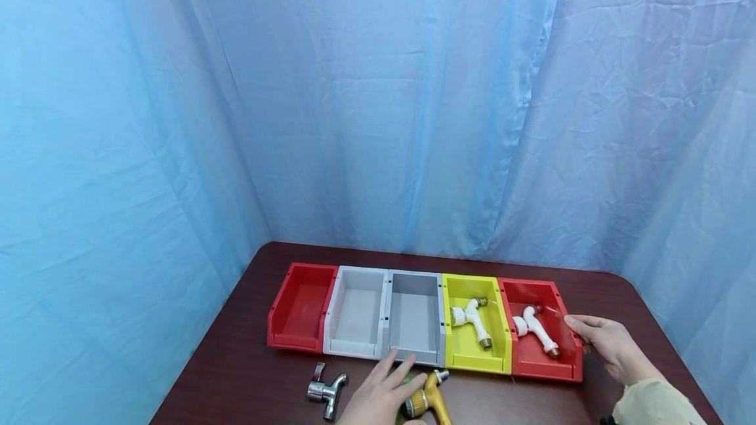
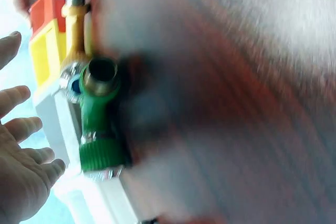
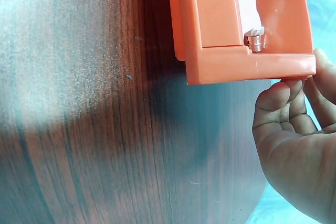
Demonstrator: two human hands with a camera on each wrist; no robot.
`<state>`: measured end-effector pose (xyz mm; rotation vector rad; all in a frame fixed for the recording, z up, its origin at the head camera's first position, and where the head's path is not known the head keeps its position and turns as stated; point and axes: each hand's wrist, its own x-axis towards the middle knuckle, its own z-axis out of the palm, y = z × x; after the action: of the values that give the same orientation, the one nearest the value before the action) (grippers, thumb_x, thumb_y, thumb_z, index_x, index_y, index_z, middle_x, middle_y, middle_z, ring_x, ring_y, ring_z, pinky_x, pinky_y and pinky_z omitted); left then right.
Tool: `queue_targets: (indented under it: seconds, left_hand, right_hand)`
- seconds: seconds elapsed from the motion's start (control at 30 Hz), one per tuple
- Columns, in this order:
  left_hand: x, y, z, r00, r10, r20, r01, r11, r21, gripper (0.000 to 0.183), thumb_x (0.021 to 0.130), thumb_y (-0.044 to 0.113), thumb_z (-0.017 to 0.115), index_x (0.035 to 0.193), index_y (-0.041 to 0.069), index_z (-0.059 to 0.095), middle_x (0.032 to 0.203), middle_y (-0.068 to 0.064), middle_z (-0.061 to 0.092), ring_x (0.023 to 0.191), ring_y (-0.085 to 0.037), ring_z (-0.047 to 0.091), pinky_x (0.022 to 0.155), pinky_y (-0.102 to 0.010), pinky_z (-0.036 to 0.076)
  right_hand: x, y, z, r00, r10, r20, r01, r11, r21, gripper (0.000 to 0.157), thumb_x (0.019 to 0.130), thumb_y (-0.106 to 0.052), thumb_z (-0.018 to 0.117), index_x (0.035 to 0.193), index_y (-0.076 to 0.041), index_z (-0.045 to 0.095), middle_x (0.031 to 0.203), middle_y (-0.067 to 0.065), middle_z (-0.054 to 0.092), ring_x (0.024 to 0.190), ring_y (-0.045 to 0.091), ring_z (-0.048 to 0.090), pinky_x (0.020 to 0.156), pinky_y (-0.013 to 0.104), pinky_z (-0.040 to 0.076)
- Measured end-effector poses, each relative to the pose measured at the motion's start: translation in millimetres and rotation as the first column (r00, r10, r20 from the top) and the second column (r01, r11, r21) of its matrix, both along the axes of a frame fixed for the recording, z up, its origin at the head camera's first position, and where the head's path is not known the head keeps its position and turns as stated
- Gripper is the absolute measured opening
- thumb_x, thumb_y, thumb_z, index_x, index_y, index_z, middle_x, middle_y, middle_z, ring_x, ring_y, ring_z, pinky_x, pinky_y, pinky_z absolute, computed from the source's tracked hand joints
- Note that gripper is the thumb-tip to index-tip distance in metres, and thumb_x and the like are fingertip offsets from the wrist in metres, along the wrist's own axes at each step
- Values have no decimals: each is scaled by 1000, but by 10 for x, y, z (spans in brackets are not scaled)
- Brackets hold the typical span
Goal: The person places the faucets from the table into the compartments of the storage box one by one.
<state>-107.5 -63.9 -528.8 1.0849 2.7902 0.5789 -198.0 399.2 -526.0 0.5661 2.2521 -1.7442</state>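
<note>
My right hand [image 1: 611,343] grips the right side wall of the right-hand red bin [image 1: 575,372], fingertips at its rim. Inside that bin lies a white tap [image 1: 536,330] with a brass threaded end. My left hand [image 1: 378,393] hovers with spread fingers in front of the grey bin [image 1: 415,358], holding nothing. Beside it on the table are a yellow tap [image 1: 436,400] and a green tap [image 2: 97,119], the green one mostly hidden behind the hand in the head view. Left of the hand lies a chrome tap [image 1: 327,393].
Five bins stand joined in a row: another red bin [image 1: 295,340] at the left end, a white bin [image 1: 351,347], the grey one, a yellow bin [image 1: 478,364] holding a second white tap [image 1: 472,321], and the gripped red one. Blue curtains [image 1: 378,117] surround the dark wooden table [image 1: 236,372].
</note>
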Motion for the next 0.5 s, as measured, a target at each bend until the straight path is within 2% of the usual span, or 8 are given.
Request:
queue_targets:
  seconds: [0.23,0.5]
  left_hand:
    - [24,122,-155,993,-119,-24,118,993,-29,64,90,66,28,142,30,38,150,-3,29,134,-35,27,94,-51,42]
    - [61,247,-308,971,-165,-173,157,986,-62,58,95,59,23,138,28,46,147,-4,34,128,-35,37,93,-44,44]
  right_hand:
    - [-16,-5,-7,1000,-3,8,3,1000,11,68,89,-36,63,134,9,40,85,1,62,74,18,54,66,34,51]
    - [15,-23,15,1000,13,-5,-13,1000,15,67,89,-35,63,134,9,42,74,1,55,68,16,50,63,35,48]
